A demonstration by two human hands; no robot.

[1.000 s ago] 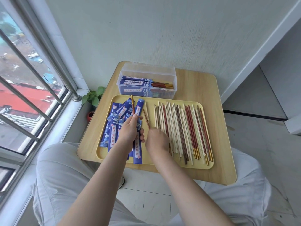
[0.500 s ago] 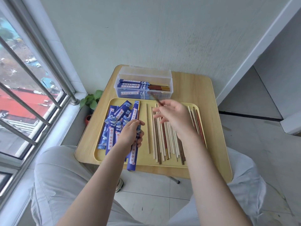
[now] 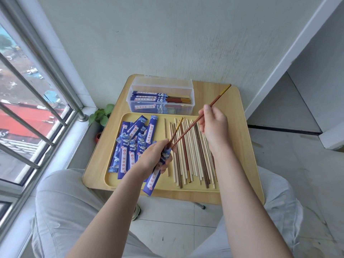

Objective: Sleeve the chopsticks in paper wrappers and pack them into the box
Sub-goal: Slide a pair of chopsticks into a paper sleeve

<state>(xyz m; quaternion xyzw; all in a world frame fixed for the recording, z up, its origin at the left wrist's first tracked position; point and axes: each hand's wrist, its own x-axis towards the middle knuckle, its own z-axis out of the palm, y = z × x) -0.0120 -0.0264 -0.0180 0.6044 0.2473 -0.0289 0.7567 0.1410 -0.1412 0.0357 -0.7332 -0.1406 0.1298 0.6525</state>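
The left hand (image 3: pixel 153 157) covers the mouth of the blue wrapper (image 3: pixel 155 175), so whether the tip of the long red chopstick (image 3: pixel 188 128) is inside it cannot be told. The print on the wrappers is too small to read. Through the cloudy wall of the box (image 3: pixel 162 107), the lower sleeved pairs are perhaps only blurred shapes.

Both bare arms reach forward from the near edge. The left hand (image 3: pixel 155 158) is low and near the middle, its fingers curled in a tight grip with the thumb on top. The right hand (image 3: pixel 214 125) is higher and farther to the right, fingers bent in a pinch, wrist tipped up.
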